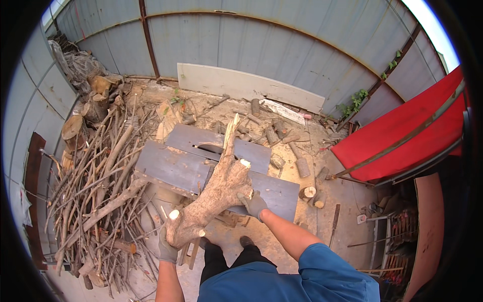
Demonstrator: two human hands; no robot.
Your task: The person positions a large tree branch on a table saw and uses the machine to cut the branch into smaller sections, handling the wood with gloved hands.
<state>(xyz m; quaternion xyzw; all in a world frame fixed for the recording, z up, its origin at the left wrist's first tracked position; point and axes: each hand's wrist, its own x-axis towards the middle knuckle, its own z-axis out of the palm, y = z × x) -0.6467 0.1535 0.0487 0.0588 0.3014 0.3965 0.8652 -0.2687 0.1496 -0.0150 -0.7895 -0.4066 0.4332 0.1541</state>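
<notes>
You are holding a thick, forked log (214, 194) in both hands above the near edge of the grey desk (166, 166), a table-saw surface with a blade slot (211, 148) near its far side. Your left hand (167, 249), gloved in grey, is closed around the butt end of the log, low and close to your body. Your right hand (253, 204), also gloved, is closed on the upper fork, beside a cut stub that shows pale wood. The log is tilted, with its split, pointed tip (232, 126) reaching over the desk toward the slot; whether its underside touches the desk surface cannot be told from this view. Judged from the present layout, the work is at an early to middle stage. A large pile of uncut branches (95, 196) lies on the ground to your left, well apart from the desk top, and it appears largely untouched. Short cut rounds (302, 166) lie scattered on the ground beyond and to the right of the desk, which suggests some pieces have already been sectioned. The log in your hands shows trimmed stubs but remains whole along its length. It has not yet been brought level with the slot, so positioning and cutting of this piece appear to remain. A red cover (402, 136) stands at the right, clear of the desk.
</notes>
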